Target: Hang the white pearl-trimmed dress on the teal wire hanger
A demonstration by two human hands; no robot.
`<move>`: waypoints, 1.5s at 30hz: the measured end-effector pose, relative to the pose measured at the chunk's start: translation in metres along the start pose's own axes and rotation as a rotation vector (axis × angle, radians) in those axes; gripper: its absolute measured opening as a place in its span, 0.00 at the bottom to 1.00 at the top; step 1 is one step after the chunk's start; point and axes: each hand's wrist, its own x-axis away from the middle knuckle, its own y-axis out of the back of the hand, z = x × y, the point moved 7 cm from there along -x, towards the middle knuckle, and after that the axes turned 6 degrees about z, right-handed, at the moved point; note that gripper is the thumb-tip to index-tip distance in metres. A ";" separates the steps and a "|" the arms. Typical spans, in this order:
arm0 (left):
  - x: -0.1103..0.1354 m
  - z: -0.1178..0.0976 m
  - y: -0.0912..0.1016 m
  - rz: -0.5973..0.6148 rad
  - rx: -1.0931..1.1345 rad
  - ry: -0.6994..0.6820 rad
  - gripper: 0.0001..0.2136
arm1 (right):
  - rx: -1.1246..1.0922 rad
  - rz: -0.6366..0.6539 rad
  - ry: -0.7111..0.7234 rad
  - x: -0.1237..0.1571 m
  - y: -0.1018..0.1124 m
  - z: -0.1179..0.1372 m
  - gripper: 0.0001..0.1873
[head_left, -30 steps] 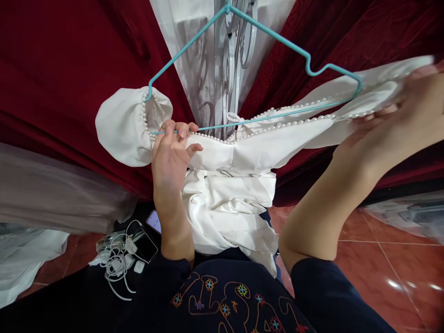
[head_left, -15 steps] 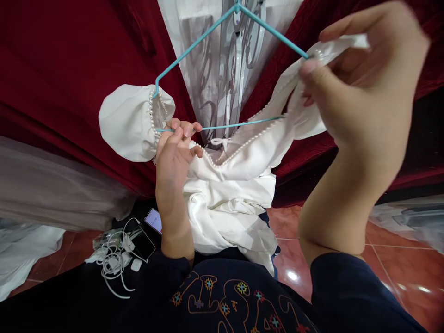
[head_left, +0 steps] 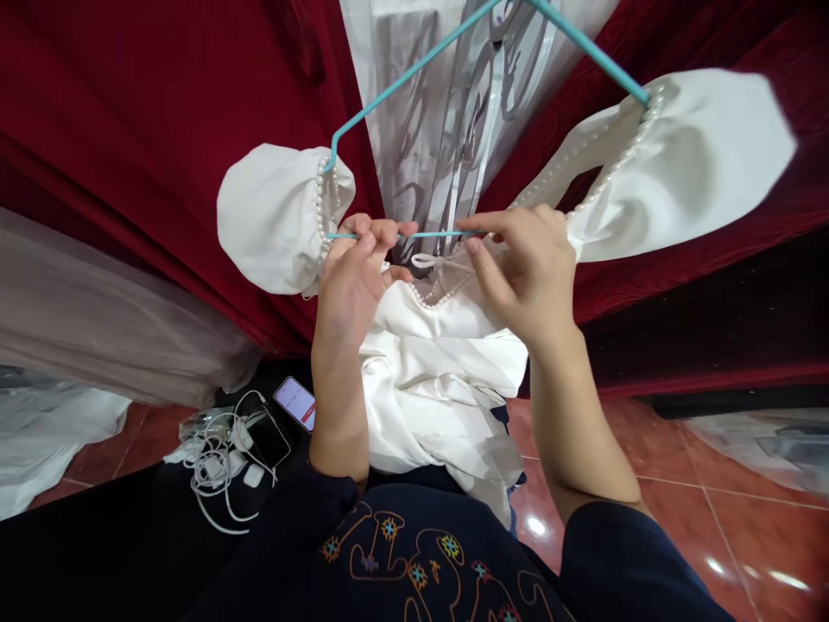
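Note:
A white dress (head_left: 446,380) with pearl-beaded edges hangs on a teal hanger (head_left: 414,73), its lower part bunched over my lap. The left puff sleeve (head_left: 268,220) and the right puff sleeve (head_left: 705,164) sit over the hanger's two ends. My left hand (head_left: 359,268) has its fingers curled round the hanger's lower bar, beside the left sleeve. On the same bar, farther right, my right hand (head_left: 528,263) pinches with thumb and forefinger near the dress's neckline. A small white loop of ribbon (head_left: 431,260) lies between my hands.
Dark red curtains (head_left: 161,130) hang on both sides, with white metal scrollwork (head_left: 483,130) between them. A lit phone (head_left: 296,403), white cables (head_left: 217,475) and a dark-screened device (head_left: 268,436) lie on a black surface at left. Reddish tiles (head_left: 731,484) cover the floor.
My right hand has let go of the right sleeve and come down and left to the hanger's lower bar. The hanger and dress have shifted right in view; my left hand keeps its grip.

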 end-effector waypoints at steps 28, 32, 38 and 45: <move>0.050 0.061 0.037 -0.551 -0.672 -0.486 0.10 | -0.024 -0.212 -0.122 0.000 -0.022 -0.023 0.14; 0.051 0.068 0.052 -0.574 -0.728 -0.366 0.29 | -0.011 -0.301 0.069 -0.001 -0.016 -0.014 0.11; 0.033 0.097 0.070 -0.372 -0.573 -0.047 0.45 | 0.053 -0.274 0.066 0.000 -0.017 -0.014 0.10; 0.020 0.101 0.072 -0.379 -0.438 0.043 0.27 | 0.042 -0.319 0.105 0.000 -0.015 -0.013 0.10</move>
